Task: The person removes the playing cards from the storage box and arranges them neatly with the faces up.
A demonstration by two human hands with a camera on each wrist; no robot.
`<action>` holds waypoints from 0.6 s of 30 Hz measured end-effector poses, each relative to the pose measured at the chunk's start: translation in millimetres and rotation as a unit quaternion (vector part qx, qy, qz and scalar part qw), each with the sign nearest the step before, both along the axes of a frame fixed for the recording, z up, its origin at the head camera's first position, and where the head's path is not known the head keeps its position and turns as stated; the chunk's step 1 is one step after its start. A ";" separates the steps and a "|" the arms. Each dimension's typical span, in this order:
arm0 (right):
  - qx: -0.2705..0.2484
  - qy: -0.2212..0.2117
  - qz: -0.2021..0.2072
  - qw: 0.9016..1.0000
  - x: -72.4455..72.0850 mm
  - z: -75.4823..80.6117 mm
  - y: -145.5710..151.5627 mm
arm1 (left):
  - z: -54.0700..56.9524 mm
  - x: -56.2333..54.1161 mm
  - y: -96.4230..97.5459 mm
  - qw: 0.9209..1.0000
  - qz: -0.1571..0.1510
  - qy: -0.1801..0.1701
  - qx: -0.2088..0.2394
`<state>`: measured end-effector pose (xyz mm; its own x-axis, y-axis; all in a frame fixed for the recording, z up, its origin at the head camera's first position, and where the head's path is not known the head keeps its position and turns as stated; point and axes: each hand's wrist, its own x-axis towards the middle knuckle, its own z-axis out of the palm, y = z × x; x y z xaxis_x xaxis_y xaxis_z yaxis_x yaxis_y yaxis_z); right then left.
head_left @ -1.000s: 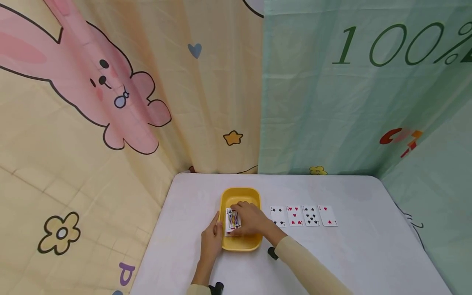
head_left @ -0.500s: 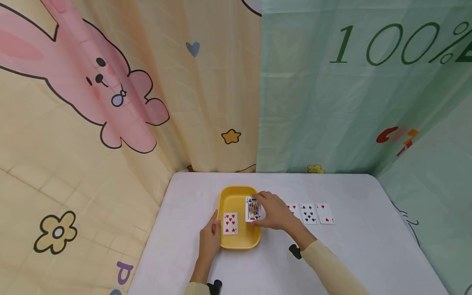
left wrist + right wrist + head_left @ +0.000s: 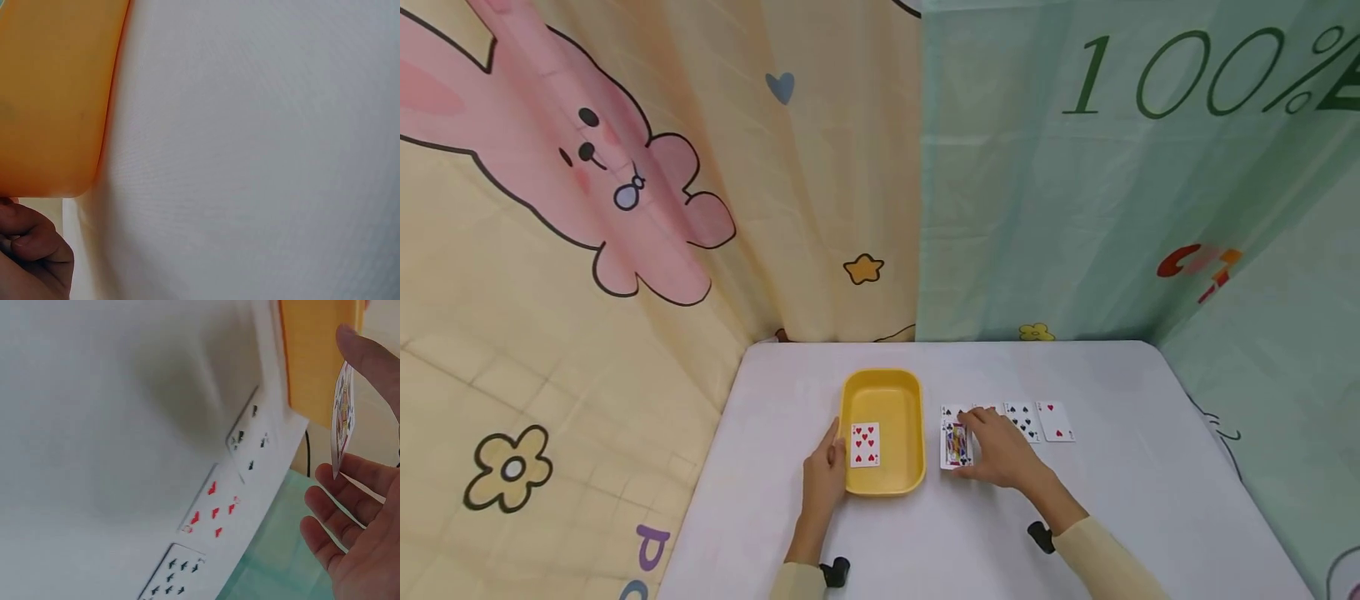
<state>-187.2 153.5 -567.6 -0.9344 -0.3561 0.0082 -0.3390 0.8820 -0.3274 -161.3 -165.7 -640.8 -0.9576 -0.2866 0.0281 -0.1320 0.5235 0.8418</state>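
Observation:
My right hand (image 3: 1003, 450) pinches a king playing card (image 3: 957, 446) by its edges, thumb at one end and fingertips at the other. In the right wrist view this king card (image 3: 343, 419) appears nearly edge-on. From the head it overlaps a black-suited card (image 3: 953, 411), the leftmost of a face-up row. At the left side of a yellow tray (image 3: 898, 400), my left hand (image 3: 823, 482) grips the wall. A hearts card (image 3: 865, 446) lies inside, lower left. The left wrist view shows curled fingers (image 3: 37, 234) against the tray; their tips are hidden.
Further along the row lie a spades card (image 3: 1022, 419) and a two of hearts (image 3: 1056, 422). Between them and the leftmost card, a six of hearts (image 3: 212, 509) is mostly hidden from the head by my right hand. Printed curtains (image 3: 842, 208) border the white table (image 3: 790, 375).
My right hand has lifted the king card out of the tray and carried it right, over the row's left end. A hearts card beneath was uncovered. The left hand stays at the tray.

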 end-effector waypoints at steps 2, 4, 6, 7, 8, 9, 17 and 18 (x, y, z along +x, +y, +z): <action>0.012 -0.005 -0.002 1.000 5.2 -8.7 1.5 | 0.8 0.0 -0.7 1.000 0.000 -0.002 0.002; 0.018 -0.011 -0.006 1.000 10.0 -17.9 2.4 | 1.3 -0.1 -0.9 1.000 -0.001 -0.004 0.006; 0.025 -0.013 -0.007 1.000 14.0 -27.1 3.8 | 1.9 -0.2 -0.6 1.000 -0.003 -0.005 0.011; 0.028 -0.013 -0.005 1.000 16.2 -31.0 4.6 | 1.9 -0.3 -0.3 1.000 -0.003 -0.004 0.012; 0.028 -0.016 -0.003 0.999 18.3 -34.3 5.3 | 2.2 -0.2 -0.1 1.000 -0.002 -0.003 0.012; 0.027 -0.017 -0.001 1.000 20.3 -37.6 6.0 | 2.1 -0.1 0.0 1.000 -0.001 -0.002 0.013; 0.038 -0.025 0.013 0.999 28.0 -49.1 7.9 | 2.2 0.5 -0.1 1.000 -0.003 -0.001 0.015; 0.042 -0.028 0.013 0.999 28.1 -49.2 7.8 | 1.9 0.6 0.0 1.000 -0.003 -0.002 0.015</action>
